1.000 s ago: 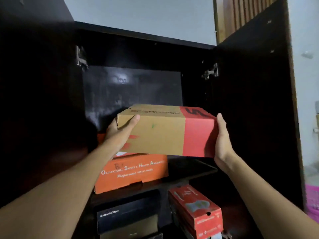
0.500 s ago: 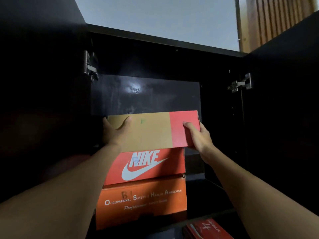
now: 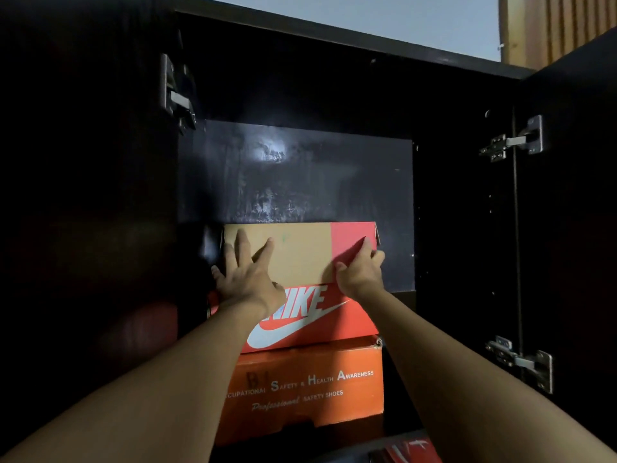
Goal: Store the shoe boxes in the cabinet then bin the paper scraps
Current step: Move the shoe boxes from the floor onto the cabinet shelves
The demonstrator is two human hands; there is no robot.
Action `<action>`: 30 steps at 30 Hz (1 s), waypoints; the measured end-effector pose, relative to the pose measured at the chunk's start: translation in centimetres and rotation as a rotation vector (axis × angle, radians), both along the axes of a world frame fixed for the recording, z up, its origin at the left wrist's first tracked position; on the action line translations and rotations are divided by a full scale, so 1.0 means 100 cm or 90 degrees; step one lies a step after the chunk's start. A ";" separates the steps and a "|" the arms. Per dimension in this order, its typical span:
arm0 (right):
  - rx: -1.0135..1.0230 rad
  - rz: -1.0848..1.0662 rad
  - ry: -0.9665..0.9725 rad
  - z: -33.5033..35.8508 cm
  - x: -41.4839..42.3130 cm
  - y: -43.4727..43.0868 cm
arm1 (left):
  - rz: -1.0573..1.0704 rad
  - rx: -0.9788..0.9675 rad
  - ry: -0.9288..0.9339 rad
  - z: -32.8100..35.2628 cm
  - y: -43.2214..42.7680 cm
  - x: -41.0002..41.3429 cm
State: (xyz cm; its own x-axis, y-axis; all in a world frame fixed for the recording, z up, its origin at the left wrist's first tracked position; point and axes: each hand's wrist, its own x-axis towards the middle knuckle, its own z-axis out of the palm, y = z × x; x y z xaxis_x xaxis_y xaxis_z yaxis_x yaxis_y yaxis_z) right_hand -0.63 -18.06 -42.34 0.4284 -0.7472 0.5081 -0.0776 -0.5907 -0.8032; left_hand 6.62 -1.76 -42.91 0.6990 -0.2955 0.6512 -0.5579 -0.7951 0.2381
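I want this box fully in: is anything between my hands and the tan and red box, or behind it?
Nothing visible. Left hand and right hand touch the tan and red box on the Nike box; space behind is hidden.

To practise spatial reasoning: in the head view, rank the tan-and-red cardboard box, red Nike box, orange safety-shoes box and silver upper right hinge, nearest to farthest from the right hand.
1. Tan-and-red cardboard shoe box: top of stack, touched by the right hand.
2. Red Nike shoe box: directly beneath.
3. Orange safety-shoes box: stack's bottom.
4. Silver upper right hinge: far right.
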 end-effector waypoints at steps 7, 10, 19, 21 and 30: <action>-0.047 0.005 0.089 -0.019 -0.011 -0.015 | 0.022 0.083 0.015 0.001 0.006 0.000; -0.017 0.103 0.042 -0.021 -0.019 -0.017 | 0.030 0.091 -0.004 0.002 0.010 -0.001; -0.124 0.129 0.190 -0.027 -0.035 -0.008 | 0.066 0.025 -0.024 -0.002 0.024 -0.004; -0.128 0.101 0.160 -0.032 -0.050 -0.007 | 0.059 0.026 -0.003 -0.005 0.026 -0.004; -0.092 0.064 0.163 -0.127 -0.166 -0.008 | -0.199 -0.012 0.015 -0.062 0.014 -0.059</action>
State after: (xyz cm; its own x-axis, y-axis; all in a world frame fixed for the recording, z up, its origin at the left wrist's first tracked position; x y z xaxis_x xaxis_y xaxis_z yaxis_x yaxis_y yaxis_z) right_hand -17.26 -18.83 -55.05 0.6237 -0.6228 0.4724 -0.2019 -0.7121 -0.6724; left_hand 0.77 -0.32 -49.09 0.5919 -0.4860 0.6430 -0.7682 -0.5816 0.2675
